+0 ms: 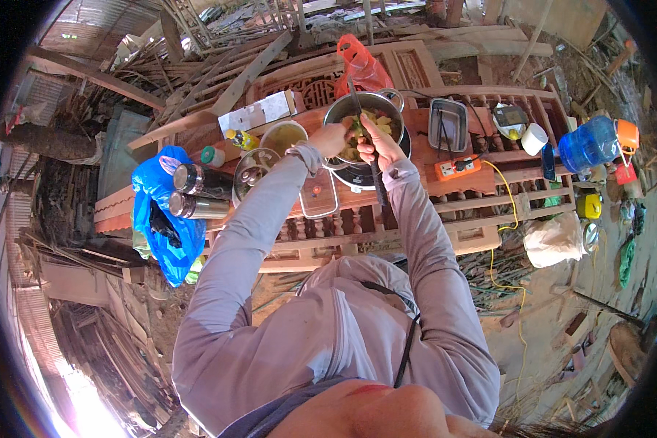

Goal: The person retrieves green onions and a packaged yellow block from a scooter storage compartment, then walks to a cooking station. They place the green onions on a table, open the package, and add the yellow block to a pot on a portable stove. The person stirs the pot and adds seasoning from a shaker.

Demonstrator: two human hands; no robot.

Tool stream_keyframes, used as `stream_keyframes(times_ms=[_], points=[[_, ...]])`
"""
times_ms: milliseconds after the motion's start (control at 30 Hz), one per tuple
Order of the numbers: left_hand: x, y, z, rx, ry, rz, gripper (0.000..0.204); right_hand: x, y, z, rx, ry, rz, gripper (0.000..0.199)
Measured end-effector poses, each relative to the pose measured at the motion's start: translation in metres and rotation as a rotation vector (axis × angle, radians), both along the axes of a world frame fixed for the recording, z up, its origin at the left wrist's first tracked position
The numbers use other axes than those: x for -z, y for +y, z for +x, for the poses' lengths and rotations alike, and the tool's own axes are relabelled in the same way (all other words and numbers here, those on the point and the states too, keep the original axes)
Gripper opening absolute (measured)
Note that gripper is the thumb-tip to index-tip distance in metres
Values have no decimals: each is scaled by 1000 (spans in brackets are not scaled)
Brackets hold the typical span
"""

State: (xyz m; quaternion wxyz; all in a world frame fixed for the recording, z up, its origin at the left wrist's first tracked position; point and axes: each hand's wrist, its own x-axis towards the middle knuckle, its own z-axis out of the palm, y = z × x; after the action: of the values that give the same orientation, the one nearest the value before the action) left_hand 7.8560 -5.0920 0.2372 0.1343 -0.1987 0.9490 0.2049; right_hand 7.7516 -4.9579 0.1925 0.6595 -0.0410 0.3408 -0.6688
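Both hands are over a metal pot (396, 109) that holds yellowish chunks of food (379, 120). My right hand (384, 143) is closed round a long knife (379, 188). Its dark handle end sticks out towards me, and its blade points away across the pot. At the pot's left side, the fingers of my left hand (331, 139) are bent together near the blade. Something small and greenish shows by those fingertips, too small to name. The pot sits on a black-and-silver round base (358, 179), partly hidden by my hands.
Left of the pot stand a bowl (285, 133), a glass lid (242, 175), a clear tray (321, 208), two steel flasks (197, 206) and a blue bag (160, 241). Rightward are a metal tray (447, 125), an orange power strip (458, 168) with a yellow cord, and a blue water jug (588, 144).
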Motion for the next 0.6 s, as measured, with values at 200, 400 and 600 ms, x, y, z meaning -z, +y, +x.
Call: stream_keyframes(times_ms=[200,400,600], points=[[-25,0,-4,76,-52,52,31,-21,28,20,22,127,-65,32],[5,-21,6,230,-17,-50,25,-22,22,36,100,97,-101,34],[-45,22,3,0,23,44,21,-20,13,37,219,145,-16,33]])
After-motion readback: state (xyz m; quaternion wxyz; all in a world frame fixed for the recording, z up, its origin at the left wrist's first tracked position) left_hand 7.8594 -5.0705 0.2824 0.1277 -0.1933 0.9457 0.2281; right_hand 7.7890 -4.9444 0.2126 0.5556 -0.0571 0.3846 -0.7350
